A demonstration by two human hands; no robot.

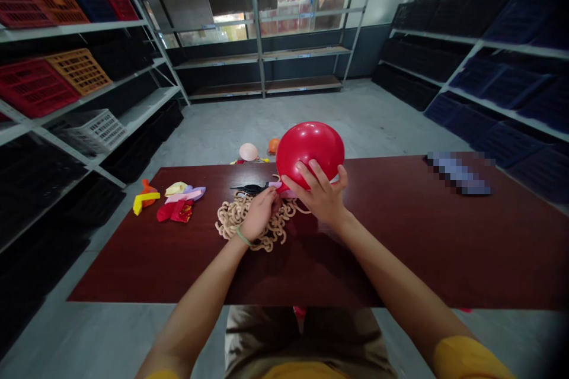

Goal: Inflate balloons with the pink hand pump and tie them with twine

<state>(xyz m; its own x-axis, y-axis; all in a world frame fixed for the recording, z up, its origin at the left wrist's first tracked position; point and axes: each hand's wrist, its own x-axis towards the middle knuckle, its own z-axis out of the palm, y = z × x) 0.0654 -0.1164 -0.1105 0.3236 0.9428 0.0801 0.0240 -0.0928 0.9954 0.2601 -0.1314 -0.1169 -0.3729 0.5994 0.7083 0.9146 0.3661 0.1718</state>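
An inflated red balloon [311, 151] is held over the dark red-brown table [382, 237]. My right hand [320, 192] rests against its lower side with the fingers spread. At the balloon's neck, my left hand [263, 210] is closed, its fingers pinched together. A tangled beige rope [231, 216] lies under and around my left hand. Beside the fingertips is a black and pink tool [251, 189], partly hidden. Deflated balloons lie to the left: yellow [146, 201], red [175, 211] and a pale pink one [186, 195].
Beyond the table's far edge, a pale balloon [248, 151] and an orange balloon [273, 145] are on the floor. A blurred flat object [460, 174] lies at the table's right. Shelves with crates [38, 86] stand along both sides.
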